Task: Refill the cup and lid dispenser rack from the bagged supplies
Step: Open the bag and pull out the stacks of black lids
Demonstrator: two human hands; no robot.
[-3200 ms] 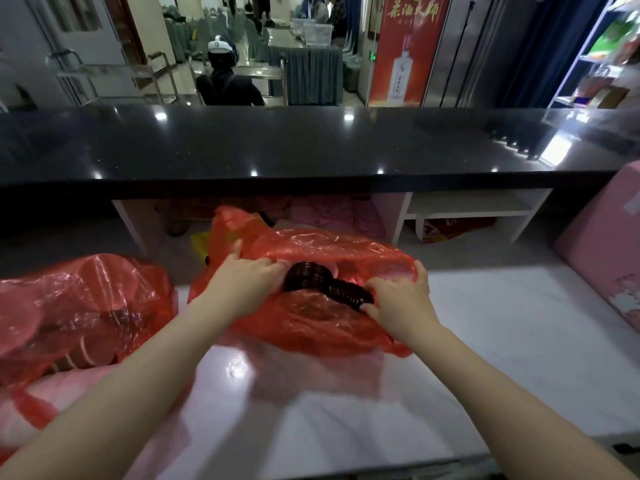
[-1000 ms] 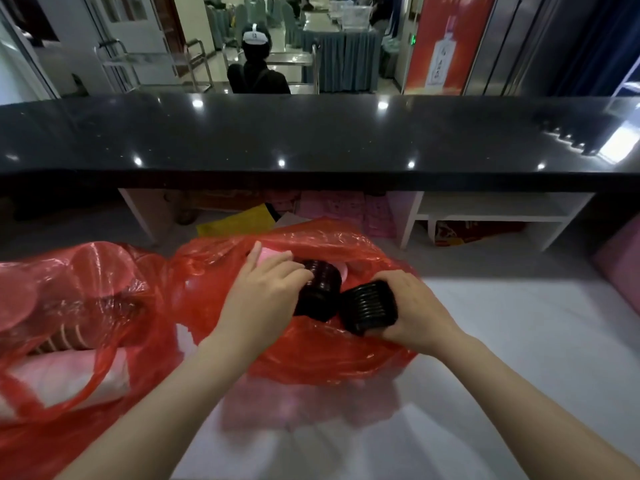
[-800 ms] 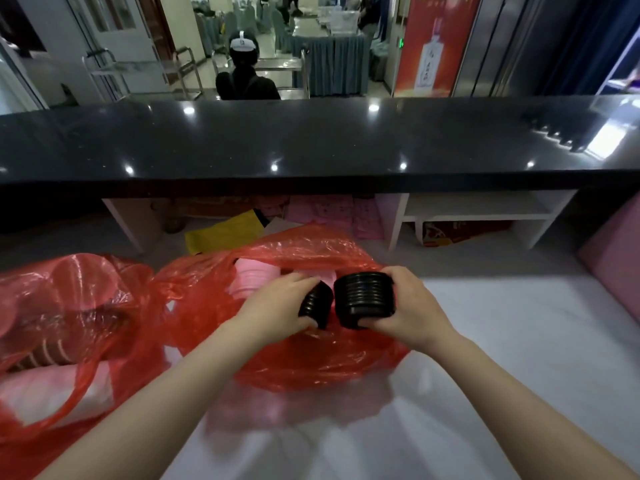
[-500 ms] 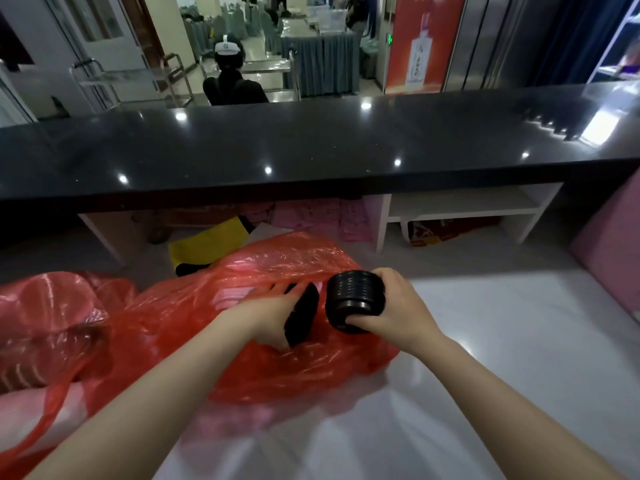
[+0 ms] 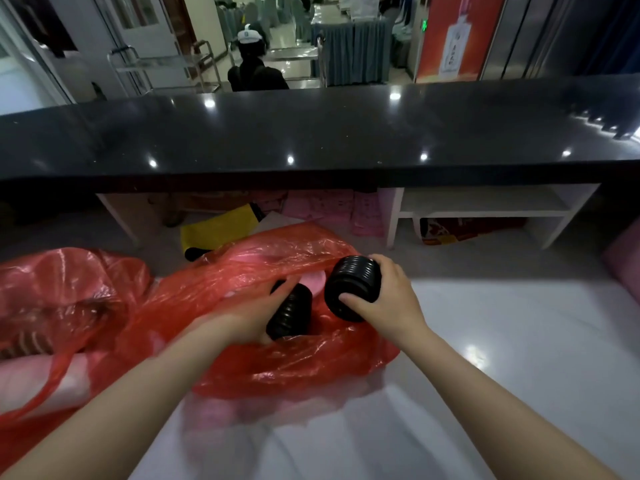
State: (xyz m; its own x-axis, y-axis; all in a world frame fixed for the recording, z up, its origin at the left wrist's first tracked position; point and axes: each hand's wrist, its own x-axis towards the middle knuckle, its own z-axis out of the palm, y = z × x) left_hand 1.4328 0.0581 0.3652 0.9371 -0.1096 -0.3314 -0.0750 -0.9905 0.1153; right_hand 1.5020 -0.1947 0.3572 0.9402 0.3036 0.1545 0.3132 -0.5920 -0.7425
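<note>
A red plastic bag (image 5: pixel 298 362) lies open on the white marble counter (image 5: pixel 502 358) in the middle. My right hand (image 5: pixel 388 303) grips a short stack of black lids (image 5: pixel 353 289) held just above the bag's right side. Inside the bag's mouth, my left hand (image 5: pixel 242 320) holds a second stack of black lids (image 5: pixel 291 313). Something pink shows inside the bag behind the lids. No cup and lid dispenser rack is in view.
A second red bag (image 5: pixel 59 306) with cups sits at the left, a handle trailing to the front. A raised black countertop (image 5: pixel 311 140) runs across behind. Under it are a white shelf (image 5: pixel 485 206), pink packets and a yellow item. A person sits beyond the counter.
The long stack of black lids split in two, one part in each hand. My right hand lifted its stack up and right; my left hand sank with its stack into the bag.
</note>
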